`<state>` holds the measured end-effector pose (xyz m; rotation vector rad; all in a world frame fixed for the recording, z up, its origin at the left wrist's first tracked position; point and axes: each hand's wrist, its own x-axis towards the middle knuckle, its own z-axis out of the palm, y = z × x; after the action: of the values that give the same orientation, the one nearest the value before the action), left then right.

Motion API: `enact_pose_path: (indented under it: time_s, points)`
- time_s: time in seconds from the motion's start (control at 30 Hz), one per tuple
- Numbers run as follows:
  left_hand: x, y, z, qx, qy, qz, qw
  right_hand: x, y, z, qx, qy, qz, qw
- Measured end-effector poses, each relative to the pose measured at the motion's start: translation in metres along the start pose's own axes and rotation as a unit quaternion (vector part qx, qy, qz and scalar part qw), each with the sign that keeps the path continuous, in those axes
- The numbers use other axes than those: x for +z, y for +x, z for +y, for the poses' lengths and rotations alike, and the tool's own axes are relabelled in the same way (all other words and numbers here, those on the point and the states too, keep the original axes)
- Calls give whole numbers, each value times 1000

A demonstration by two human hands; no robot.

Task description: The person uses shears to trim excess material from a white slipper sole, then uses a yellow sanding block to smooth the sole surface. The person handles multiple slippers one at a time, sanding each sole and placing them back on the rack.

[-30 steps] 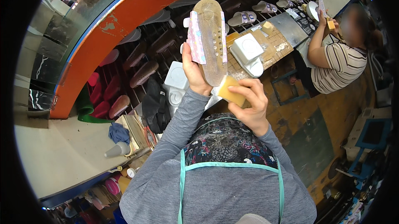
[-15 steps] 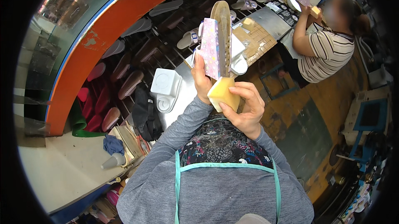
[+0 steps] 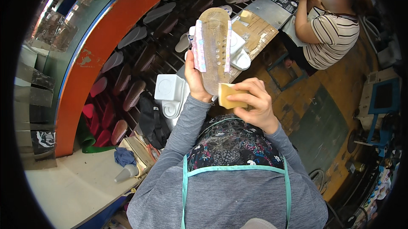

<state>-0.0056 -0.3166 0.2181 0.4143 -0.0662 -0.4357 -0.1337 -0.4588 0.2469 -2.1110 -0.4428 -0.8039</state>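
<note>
My left hand [image 3: 196,79] grips a sandal [image 3: 211,50] by its lower left side and heel end. Its brown underside faces me, with a row of small holes along the right half and pink patterned strap edges folded onto both sides. In my right hand [image 3: 260,109] is a yellow sponge block [image 3: 225,91], pinched between thumb and fingers. The sponge is at the lower right edge of the sandal's heel end; whether it touches cannot be made out. The strap's upper side is turned away from me.
Behind my left wrist stands a white plastic container [image 3: 167,87], with another white container [image 3: 241,60] behind the sandal. Racks hold several soles [image 3: 159,12] beyond a curved orange edge [image 3: 91,54]. A co-worker [image 3: 329,33] at the far right of the workbench [image 3: 267,29] holds a yellow block.
The sandal has turned from edge-on to show its underside flat to me. My right hand and the sponge have moved slightly right, off the strap's lower end.
</note>
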Motion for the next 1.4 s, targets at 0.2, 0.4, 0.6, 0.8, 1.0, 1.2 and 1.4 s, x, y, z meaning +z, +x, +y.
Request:
enact_pose_path:
  time_s: [0.2, 0.4, 0.6, 0.8, 1.0, 1.2, 1.4]
  points:
    - [-19, 1, 4, -62, -76, -13, 995, -1, -12, 3, 29, 2, 83, 996]
    - [-16, 2, -1, -31, -6, 27, 999, 0, -15, 30, 129, -52, 56, 989]
    - [-18, -4, 10, 112, 245, 132, 954, 1, -53, 77, 319, 5, 96, 943]
    - [-20, -8, 40, 103, 199, 128, 966, 23, -64, 113, 301, -33, 85, 949]
    - [-43, -33, 99, -3, -85, -160, 984, 35, -54, 176, 225, -187, 59, 954]
    - [-94, -82, 101, 64, -192, -267, 942, 60, -55, 230, 232, -269, 11, 935]
    - [-124, -91, 111, 193, -189, -308, 912, 54, -74, 234, 260, -241, -7, 935]
